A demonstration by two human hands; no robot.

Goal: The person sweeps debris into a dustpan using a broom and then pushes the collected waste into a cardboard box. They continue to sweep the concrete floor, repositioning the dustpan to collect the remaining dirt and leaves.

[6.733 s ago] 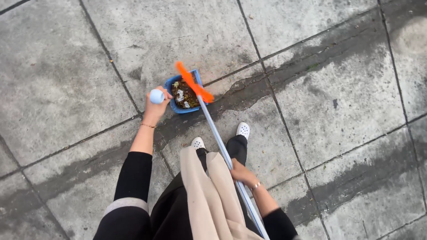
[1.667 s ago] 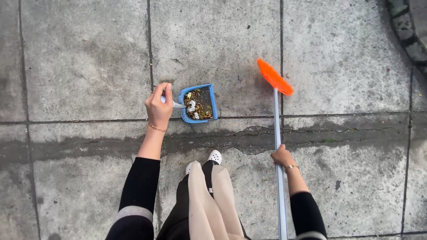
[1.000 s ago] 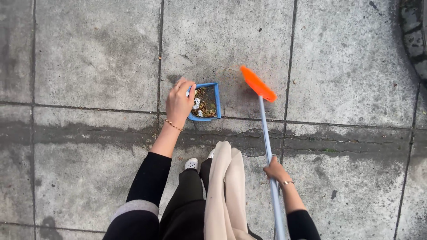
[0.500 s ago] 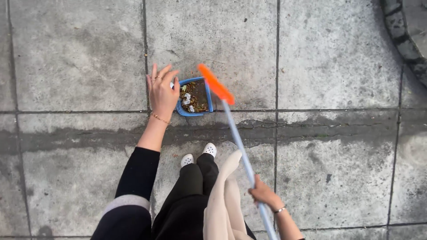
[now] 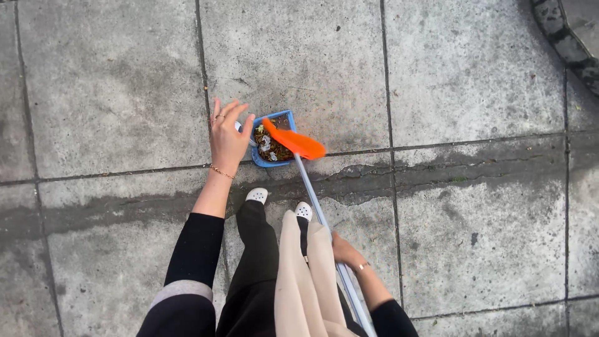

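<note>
The left hand [image 5: 228,138], fingers spread, steadies the small blue plastic dustpan [image 5: 272,140] at twelve o'clock; the right hand [image 5: 344,251] grips the orange-bristled broom [image 5: 294,141]; short, low strokes should keep debris inside

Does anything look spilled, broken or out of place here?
Nothing looks spilled: the leaves and scraps sit inside the blue dustpan. The pavement has a cracked, damp-looking dark band running across near the white shoes. The orange broom head overlaps the pan.
</note>
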